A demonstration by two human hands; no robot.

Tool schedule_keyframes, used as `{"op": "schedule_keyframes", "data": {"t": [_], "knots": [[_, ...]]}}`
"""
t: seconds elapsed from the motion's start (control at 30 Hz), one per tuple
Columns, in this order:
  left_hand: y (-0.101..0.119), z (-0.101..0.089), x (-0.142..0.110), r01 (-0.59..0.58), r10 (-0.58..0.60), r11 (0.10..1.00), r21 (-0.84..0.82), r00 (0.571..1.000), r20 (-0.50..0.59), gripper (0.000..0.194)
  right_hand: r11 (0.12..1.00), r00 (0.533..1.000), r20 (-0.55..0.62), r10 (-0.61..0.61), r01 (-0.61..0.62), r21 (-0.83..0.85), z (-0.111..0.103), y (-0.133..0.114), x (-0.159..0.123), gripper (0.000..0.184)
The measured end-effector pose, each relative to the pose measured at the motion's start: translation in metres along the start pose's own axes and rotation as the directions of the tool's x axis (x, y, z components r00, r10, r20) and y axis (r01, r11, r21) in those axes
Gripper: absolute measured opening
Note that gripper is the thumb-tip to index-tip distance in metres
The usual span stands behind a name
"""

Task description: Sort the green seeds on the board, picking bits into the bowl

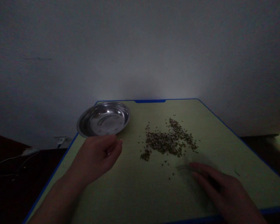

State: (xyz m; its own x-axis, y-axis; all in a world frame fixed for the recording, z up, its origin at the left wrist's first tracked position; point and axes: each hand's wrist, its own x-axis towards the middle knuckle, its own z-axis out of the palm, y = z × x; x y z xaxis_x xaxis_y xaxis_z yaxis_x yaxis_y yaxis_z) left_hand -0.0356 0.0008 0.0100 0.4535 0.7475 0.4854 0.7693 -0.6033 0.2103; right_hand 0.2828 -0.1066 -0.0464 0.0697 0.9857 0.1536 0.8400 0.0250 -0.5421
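Standing against a grey wall (149, 62) in a dim room, the blue-edged pale green tabletop (130, 193) carries scattered small brown grains (163, 143) right of centre and a metal bowl (109, 123) at far left. The left hand (98, 155) curls near the bowl, any contents undeterminable; the right hand (224, 186) pinches a translucent bag-like item (186, 175).

On the table (130, 193), 1 bowl (107, 123) lies left of the grains (163, 142), the wall (140, 56) behind.
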Motion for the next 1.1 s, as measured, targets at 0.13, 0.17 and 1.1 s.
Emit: {"op": "schedule_keyframes", "data": {"t": [0.13,0.17,1.1], "knots": [[0.000,-0.001,0.000,0.000,-0.001,1.000,-0.012,1.000,-0.012,0.038,0.997,0.999,0.025,-0.041,0.042,-0.067,0.002,-0.005,0.015,0.033],[0.000,0.000,0.000,-0.001,0.001,1.000,-0.014,1.000,-0.011,0.038,0.995,0.998,0.035,-0.055,0.058,-0.080,0.002,-0.006,0.019,0.032],[0.004,0.001,0.000,0.096,-0.093,0.994,-0.051,0.994,0.056,0.039,0.872,0.787,0.431,-0.442,0.489,0.001,0.012,-0.059,0.044,0.027]]}}
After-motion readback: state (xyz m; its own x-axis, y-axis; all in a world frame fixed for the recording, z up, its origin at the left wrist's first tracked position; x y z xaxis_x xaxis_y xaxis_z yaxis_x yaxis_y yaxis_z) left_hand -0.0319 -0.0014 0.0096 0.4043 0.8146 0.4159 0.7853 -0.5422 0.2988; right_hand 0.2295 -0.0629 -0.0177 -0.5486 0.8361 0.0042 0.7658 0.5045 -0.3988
